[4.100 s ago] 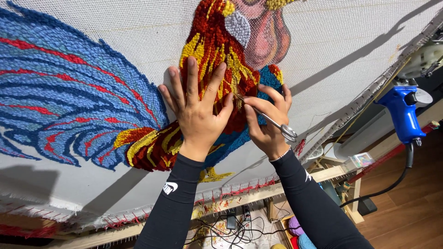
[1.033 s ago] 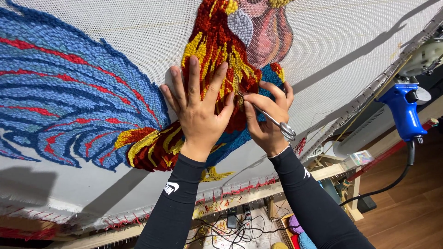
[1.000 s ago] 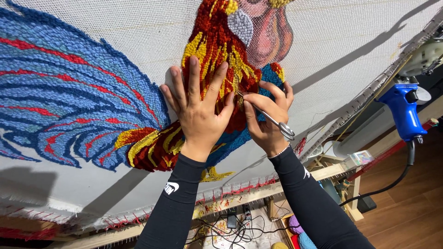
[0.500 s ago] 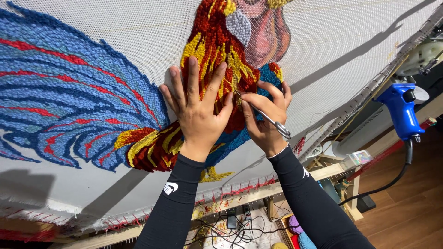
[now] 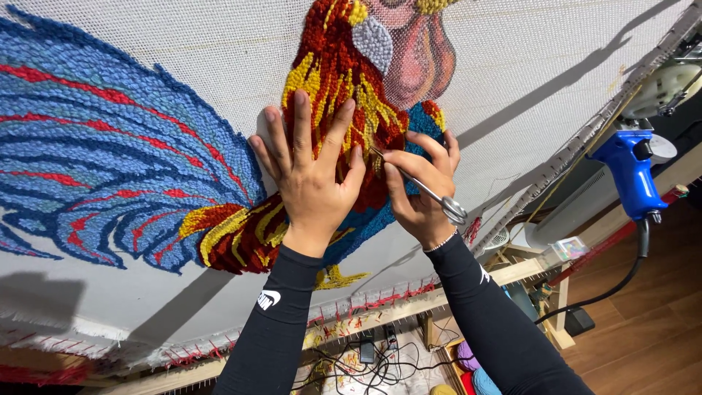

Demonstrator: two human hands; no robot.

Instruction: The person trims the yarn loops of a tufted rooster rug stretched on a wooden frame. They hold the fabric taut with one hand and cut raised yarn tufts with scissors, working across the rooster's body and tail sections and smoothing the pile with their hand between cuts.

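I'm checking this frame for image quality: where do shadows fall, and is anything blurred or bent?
Head view: lighting is bright and even, the tufted rooster rug on white cloth sharp; dark diagonal shadows cross the cloth at upper right and lower left; the left hand and right hand with small metal scissors are crisp; the wooden frame edge looks slightly bowed by the wide lens.

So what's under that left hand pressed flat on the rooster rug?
The left hand lies on the tufted rooster, over red and yellow yarn loops that show between and around its fingers. The patch beneath the palm is covered, so its colours cannot be seen. The right hand holds small scissors beside it.
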